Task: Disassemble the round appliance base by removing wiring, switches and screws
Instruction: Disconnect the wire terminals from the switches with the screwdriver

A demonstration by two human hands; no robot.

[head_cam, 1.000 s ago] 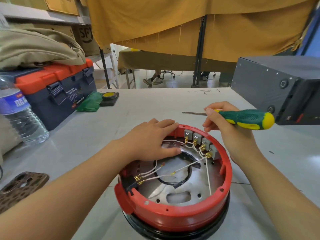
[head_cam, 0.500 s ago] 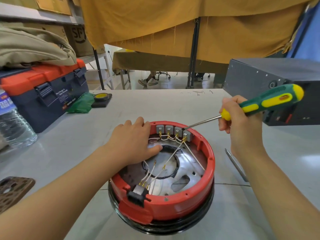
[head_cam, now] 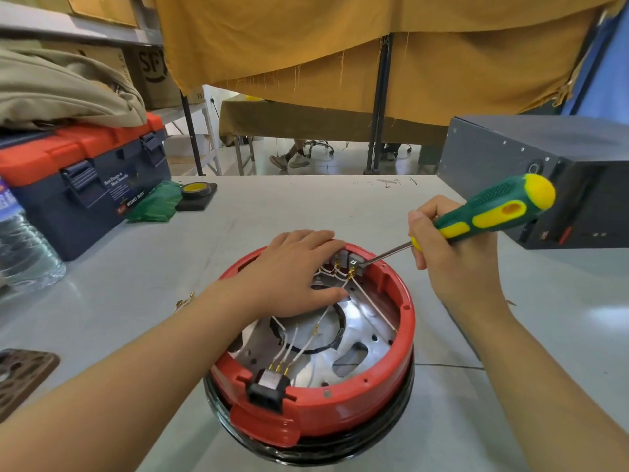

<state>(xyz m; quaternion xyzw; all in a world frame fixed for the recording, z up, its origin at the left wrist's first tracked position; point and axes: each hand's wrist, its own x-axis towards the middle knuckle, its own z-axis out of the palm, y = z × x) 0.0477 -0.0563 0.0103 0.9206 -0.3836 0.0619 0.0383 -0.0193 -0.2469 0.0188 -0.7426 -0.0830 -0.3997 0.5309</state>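
I saw the round red base [head_cam: 340,413] sitting open side up on the table, white wires [head_cam: 372,306] crossing its metal floor from the grey switches [head_cam: 354,262] at the far rim to a black socket [head_cam: 269,386] nearest me.

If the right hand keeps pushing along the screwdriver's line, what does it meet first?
The right hand drives the screwdriver tip into the grey switch block at the red base's far rim; contact already looks made.

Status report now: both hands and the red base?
Left hand flat on red base. Right hand grips screwdriver, tip at switches. Wires attached.
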